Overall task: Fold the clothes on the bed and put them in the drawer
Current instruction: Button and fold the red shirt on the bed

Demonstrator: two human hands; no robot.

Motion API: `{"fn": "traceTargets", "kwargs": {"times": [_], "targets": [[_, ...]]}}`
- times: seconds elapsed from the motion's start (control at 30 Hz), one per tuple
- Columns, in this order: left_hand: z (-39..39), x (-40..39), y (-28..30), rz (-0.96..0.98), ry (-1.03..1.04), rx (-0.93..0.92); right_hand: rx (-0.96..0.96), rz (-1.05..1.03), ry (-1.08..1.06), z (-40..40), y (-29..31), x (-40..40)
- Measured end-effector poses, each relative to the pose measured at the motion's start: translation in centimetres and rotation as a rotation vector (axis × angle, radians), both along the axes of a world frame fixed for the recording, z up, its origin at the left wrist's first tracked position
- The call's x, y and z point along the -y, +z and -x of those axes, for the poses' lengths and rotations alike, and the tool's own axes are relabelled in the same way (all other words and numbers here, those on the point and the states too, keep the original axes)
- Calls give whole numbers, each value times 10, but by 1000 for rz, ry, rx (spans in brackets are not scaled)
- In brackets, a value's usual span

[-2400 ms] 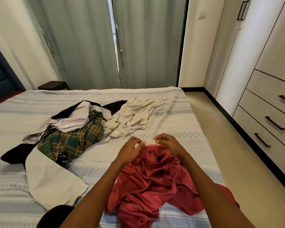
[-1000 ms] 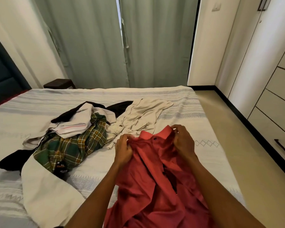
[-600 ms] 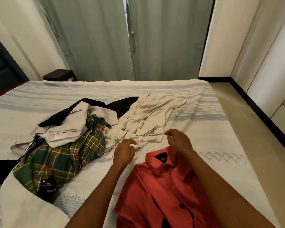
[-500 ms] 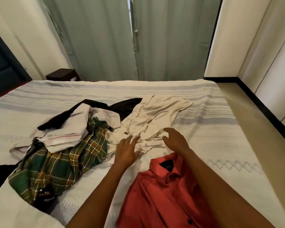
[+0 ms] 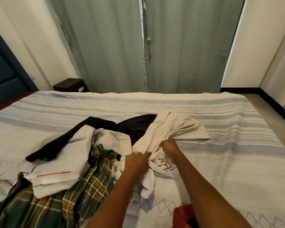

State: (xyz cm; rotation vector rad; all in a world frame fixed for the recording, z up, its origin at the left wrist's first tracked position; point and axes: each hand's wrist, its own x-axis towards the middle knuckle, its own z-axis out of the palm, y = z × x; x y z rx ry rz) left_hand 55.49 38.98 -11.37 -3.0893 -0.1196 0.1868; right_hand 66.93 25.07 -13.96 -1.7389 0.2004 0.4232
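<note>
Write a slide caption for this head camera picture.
Both hands, left and right, gather a cream garment from the clothes pile on a striped bed.

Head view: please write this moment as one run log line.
both hands gripping beige garment | left hand | right hand | red shirt set down

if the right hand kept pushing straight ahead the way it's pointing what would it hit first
The right hand is already buried in the cream garment, so it meets more of that cloth first. Beyond that lies bare bedspread, though depth is hard to judge.
</note>
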Motion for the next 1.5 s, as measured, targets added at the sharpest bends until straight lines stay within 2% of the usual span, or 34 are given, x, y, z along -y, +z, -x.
{"fn": "traceTargets", "kwargs": {"times": [0.1,0.2,0.27,0.37,0.47,0.5,0.53,0.63,0.7,0.77,0.87,0.93,1.03,1.2,1.5], "targets": [[-5,-32,41,91,116,152,-49,-117,11,-1,34,-47],[5,-83,86,222,254,348,71,-272,100,5,91,-111],[22,-121,110,338,378,516,212,-296,202,16,138,-163],[50,-160,135,571,611,791,473,-166,442,40,201,-238],[84,-201,163,837,971,981,771,210,810,79,245,-299],[93,-216,167,913,1079,992,854,354,866,91,251,-312],[106,-233,170,978,1157,985,911,414,895,107,256,-324],[131,-258,172,1130,1140,840,908,391,877,137,243,-329],[143,-255,173,1074,1061,757,861,399,820,146,222,-315],[151,-238,179,955,962,780,822,397,740,151,203,-288],[160,-198,177,809,704,754,782,444,678,155,174,-242],[166,-168,166,686,557,746,738,409,634,157,156,-208],[170,-121,152,601,339,747,673,346,517,161,139,-157],[152,-62,123,475,33,508,481,247,314,147,107,-79],[45,-50,65,-27,-87,125,120,-16,-100,34,43,-31]]}}
